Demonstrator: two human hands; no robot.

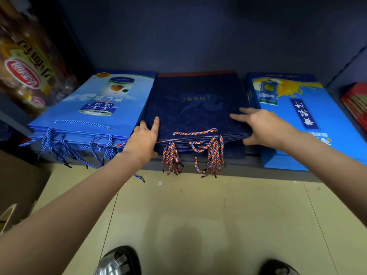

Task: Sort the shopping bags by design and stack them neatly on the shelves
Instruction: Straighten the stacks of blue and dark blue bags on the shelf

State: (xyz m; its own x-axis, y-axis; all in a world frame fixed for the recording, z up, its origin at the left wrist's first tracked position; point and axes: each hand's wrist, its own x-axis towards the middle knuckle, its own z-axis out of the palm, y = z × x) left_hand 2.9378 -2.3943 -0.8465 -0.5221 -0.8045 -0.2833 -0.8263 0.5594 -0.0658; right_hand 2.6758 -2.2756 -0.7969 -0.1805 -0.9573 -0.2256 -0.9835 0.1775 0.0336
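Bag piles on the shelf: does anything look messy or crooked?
A little. The dark navy stack in the middle is uneven: its lower bags poke out past the top ones at the front, and its striped cords dangle off the shelf edge. Both hands, left hand and right hand, grip its sides.

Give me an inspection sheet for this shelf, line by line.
Surface: dark shelf, low above a tiled floor.
Job's things: three flat stacks side by side: light blue bags, navy bags, bright blue bags.
Clutter: red items at far right; a packaged product at left.
Hands: left hand and right hand grip the navy stack's near corners.
Cables: nothing seen; only rope handles hanging over the edge.
Surroundings: shoes below.
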